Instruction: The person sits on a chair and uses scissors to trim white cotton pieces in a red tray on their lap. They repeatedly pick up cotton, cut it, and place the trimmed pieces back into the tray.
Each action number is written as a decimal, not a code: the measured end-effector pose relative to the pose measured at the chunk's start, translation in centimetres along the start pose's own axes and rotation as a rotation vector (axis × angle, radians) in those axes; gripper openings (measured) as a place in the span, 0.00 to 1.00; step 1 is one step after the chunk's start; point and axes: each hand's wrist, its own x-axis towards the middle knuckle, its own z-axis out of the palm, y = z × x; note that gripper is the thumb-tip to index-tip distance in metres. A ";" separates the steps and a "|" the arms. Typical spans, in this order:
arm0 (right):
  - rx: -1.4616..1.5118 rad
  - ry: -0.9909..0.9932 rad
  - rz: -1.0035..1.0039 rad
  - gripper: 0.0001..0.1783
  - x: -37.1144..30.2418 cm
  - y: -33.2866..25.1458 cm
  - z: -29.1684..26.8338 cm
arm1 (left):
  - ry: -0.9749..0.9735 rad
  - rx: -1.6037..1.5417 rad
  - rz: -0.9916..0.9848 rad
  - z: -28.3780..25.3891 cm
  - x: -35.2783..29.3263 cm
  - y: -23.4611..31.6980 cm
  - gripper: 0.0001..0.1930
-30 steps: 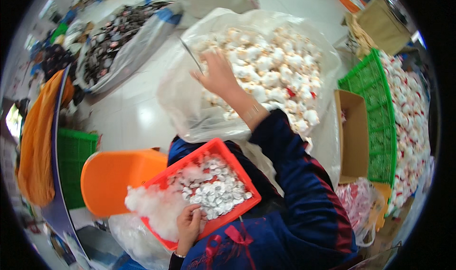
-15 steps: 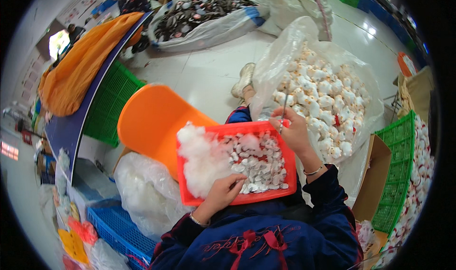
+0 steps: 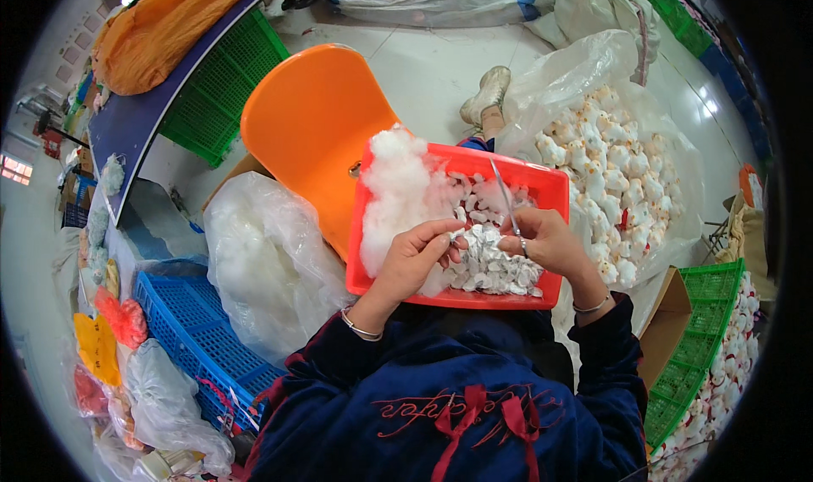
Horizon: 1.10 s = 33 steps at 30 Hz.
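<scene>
A red plastic tray (image 3: 556, 181) sits at my lap. White fluffy stuffing (image 3: 391, 202) fills its left side, and many small white fabric pieces (image 3: 487, 262) lie in its right side. Over the middle of the tray, my left hand (image 3: 415, 257) pinches a small whitish piece (image 3: 458, 235), mostly hidden by the fingertips. My right hand (image 3: 546, 241) is closed round a slim, pointed metal tool (image 3: 503, 190), its tip pointing up and away. I cannot make out whether it is forceps or scissors. The two hands are close together but apart.
An orange chair (image 3: 318, 126) stands beyond the tray to the left, beside a clear bag of stuffing (image 3: 262, 236). A blue crate (image 3: 190, 313) is at lower left. On the right are a bag of white stuffed toys (image 3: 610, 168) and a green crate (image 3: 699, 338).
My right hand has lowered toward the left with the metal tool. My left hand has lifted off the tray's near side and come beside it. The whole view has shifted.
</scene>
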 end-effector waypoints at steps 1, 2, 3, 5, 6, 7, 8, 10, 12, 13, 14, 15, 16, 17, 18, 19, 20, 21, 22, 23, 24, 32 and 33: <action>-0.019 -0.003 -0.025 0.18 0.0 0.0 0.6 | 0.000 -0.053 -0.029 0.2 0.1 0.1 0.15; -0.089 0.025 -0.060 0.17 -0.1 -0.4 1.0 | -0.001 -0.107 -0.059 0.3 0.1 0.1 0.15; -0.076 0.040 -0.141 0.16 0.2 -0.5 1.7 | 0.003 -0.152 -0.090 0.4 0.1 0.3 0.15; 0.105 0.082 -0.200 0.15 0.9 -0.1 3.0 | 0.015 -0.171 -0.122 0.6 0.3 0.4 0.13; 0.194 0.073 -0.179 0.14 1.1 0.0 3.5 | 0.029 -0.154 -0.132 0.8 0.5 0.6 0.13; 0.283 0.065 -0.158 0.14 1.2 0.1 4.1 | 0.041 -0.138 -0.141 0.9 0.7 0.7 0.13; 0.371 0.056 -0.137 0.13 1.4 0.2 4.5 | 0.055 -0.130 -0.152 1.0 0.8 0.6 0.13; 0.438 0.028 -0.120 0.13 1.7 0.9 5.2 | 0.081 -0.114 -0.177 1.0 0.7 0.5 0.13; 0.486 0.012 -0.072 0.11 1.8 1.1 5.4 | 0.057 -0.080 -0.155 0.8 0.8 0.3 0.12; 0.510 0.024 -0.088 0.11 1.8 1.3 5.5 | 0.045 -0.065 -0.143 0.8 0.8 0.2 0.11; 0.533 0.036 -0.104 0.11 1.9 1.6 5.5 | 0.055 -0.049 -0.149 0.9 0.8 0.1 0.11; 0.554 0.048 -0.122 0.12 1.9 1.8 5.6 | 0.065 -0.034 -0.152 1.0 0.9 0.0 0.11; 0.601 0.036 -0.114 0.10 1.8 2.0 5.6 | 0.074 -0.019 -0.154 1.0 0.9 0.0 0.10; 0.539 0.062 -0.137 0.10 1.7 2.0 5.5 | 0.090 -0.005 -0.153 1.0 1.0 -0.2 0.10; 0.476 0.085 -0.160 0.10 1.6 2.0 5.4 | 0.108 0.010 -0.151 1.0 1.1 -0.3 0.10; 0.414 0.109 -0.182 0.10 1.6 2.0 5.4 | 0.125 0.024 -0.148 1.0 1.1 -0.4 0.09; 0.369 0.118 -0.194 0.09 1.6 2.1 5.3 | 0.135 0.068 -0.146 1.1 1.1 -0.4 0.09; 0.323 0.126 -0.205 0.09 1.6 2.1 5.2 | 0.145 0.111 -0.143 1.4 1.0 -0.3 0.09; 0.277 0.135 -0.217 0.09 1.6 2.2 5.1 | 0.155 0.155 -0.140 1.5 1.0 -0.3 0.09; 0.268 0.134 -0.216 0.09 1.5 2.3 5.2 | 0.149 0.180 -0.142 1.5 0.9 -0.3 0.09; 0.257 0.135 -0.215 0.08 1.5 2.3 5.2 | 0.141 0.203 -0.142 1.4 0.9 -0.3 0.08; 0.203 0.117 -0.199 0.08 1.1 2.0 5.2 | 0.137 0.315 -0.128 2.0 0.7 0.1 0.06; 0.196 0.121 -0.222 0.08 1.1 2.1 5.4 | 0.169 0.402 -0.106 2.1 0.7 0.1 0.05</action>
